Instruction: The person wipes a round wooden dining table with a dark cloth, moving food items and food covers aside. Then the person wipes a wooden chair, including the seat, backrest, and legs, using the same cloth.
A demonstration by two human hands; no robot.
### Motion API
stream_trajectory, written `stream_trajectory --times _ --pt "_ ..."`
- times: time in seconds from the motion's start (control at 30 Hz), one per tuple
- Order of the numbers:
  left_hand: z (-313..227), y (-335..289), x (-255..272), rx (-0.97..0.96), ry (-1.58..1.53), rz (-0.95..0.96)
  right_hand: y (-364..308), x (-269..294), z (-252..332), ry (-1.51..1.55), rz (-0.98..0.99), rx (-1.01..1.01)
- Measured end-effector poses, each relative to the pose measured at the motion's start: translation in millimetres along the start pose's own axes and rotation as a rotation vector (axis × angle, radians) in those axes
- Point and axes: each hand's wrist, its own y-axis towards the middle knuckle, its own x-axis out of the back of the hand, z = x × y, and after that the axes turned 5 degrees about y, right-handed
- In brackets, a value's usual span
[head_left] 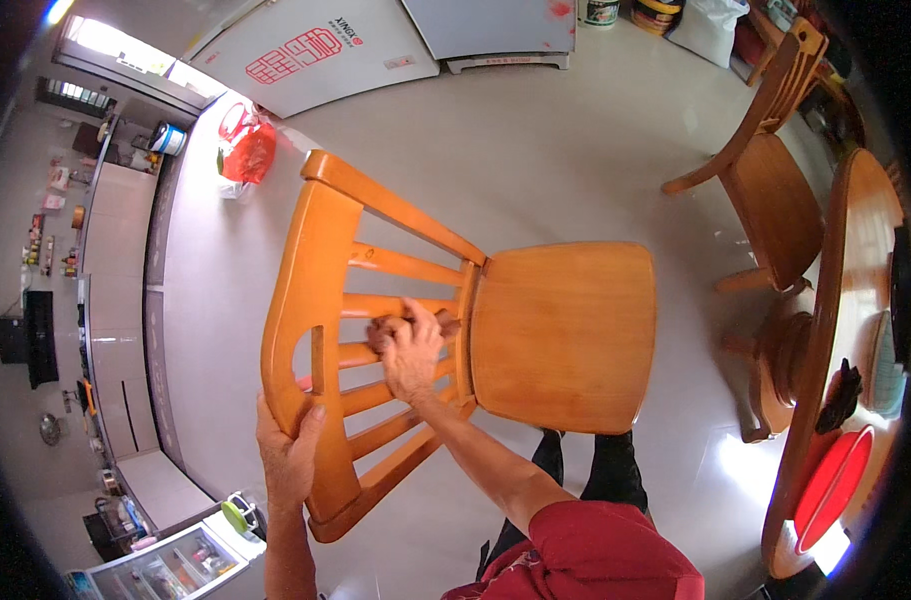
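Note:
A wooden chair (565,335) stands in front of me, its slatted backrest to the left and its seat to the right. My left hand (289,455) grips the backrest's top rail near its lower end, thumb on the face and fingers round the outer edge. Against the middle slats, my right hand (412,355) presses a crumpled brown cloth (379,336). The cloth shows on both sides of the fingers, and part of it is hidden under the hand.
A second wooden chair (775,195) and a round wooden table (825,330) with a red tray (833,490) are on the right. Toward the far left, a red plastic bag (247,150) sits on the floor. A kitchen counter (120,320) lines the left, and a white appliance (315,60) stands behind.

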Motion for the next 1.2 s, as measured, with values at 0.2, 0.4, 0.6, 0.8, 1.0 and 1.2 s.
stream_trajectory --times 0.2,0.4,0.6,0.8,1.0,1.2 --pt "9.7 2.5 0.9 0.0 0.06 -0.018 -39.8 3.0 -106.9 0.356 0.163 -0.664" --pt "11.6 5.5 3.6 0.052 0.093 -0.013 93.1 86.5 -204.4 0.121 0.075 -0.174" --pt "6.6 9.3 -2.0 0.109 0.166 -0.076 93.8 124.3 -286.0 -0.789 0.257 0.055" --pt "14.5 8.1 -2.4 0.17 0.139 -0.127 -6.9 111.9 -252.6 -0.601 0.454 0.121" --pt "9.3 9.7 -2.1 0.188 0.214 -0.127 -100.5 128.8 -233.3 -0.517 0.858 0.447" --pt "12.3 9.6 -2.3 0.19 0.204 -0.142 -29.3 86.9 -271.6 -0.703 1.034 0.608"
